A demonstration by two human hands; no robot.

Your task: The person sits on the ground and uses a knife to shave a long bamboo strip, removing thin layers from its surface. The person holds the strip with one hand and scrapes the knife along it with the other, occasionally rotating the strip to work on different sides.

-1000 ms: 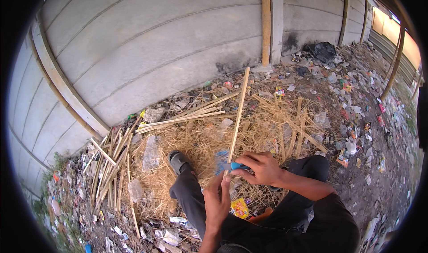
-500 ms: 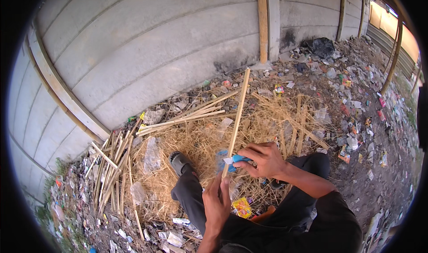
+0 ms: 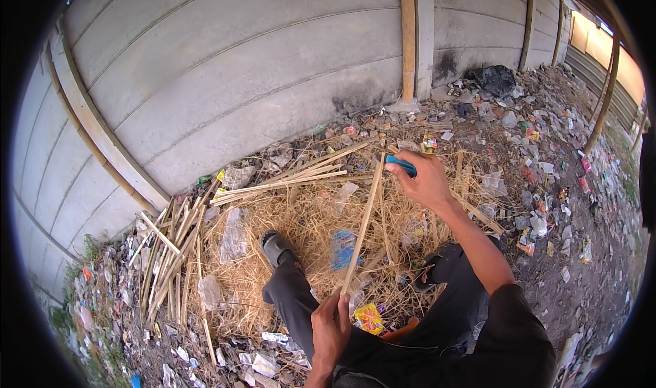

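My left hand (image 3: 331, 325) pinches the near end of a long pale bamboo strip (image 3: 363, 227), which slants up and away over the ground between my legs. In my right hand (image 3: 425, 181) is a blue-handled cutter knife (image 3: 402, 164), held beside the strip's far end. Its blade barely shows, so I cannot tell if it touches the strip. Thin curled shavings (image 3: 307, 224) cover the ground beneath.
Split strips lie in one pile (image 3: 287, 182) near the wall and another pile (image 3: 171, 258) to the left. A grey concrete wall (image 3: 273, 60) stands ahead. Scattered litter (image 3: 533, 203) covers the dirt to the right. My left shoe (image 3: 277, 249) rests on the shavings.
My right hand and the knife have moved away from me, from near my left hand to the strip's far end. The strip's far end has come lower. My left hand keeps its hold.
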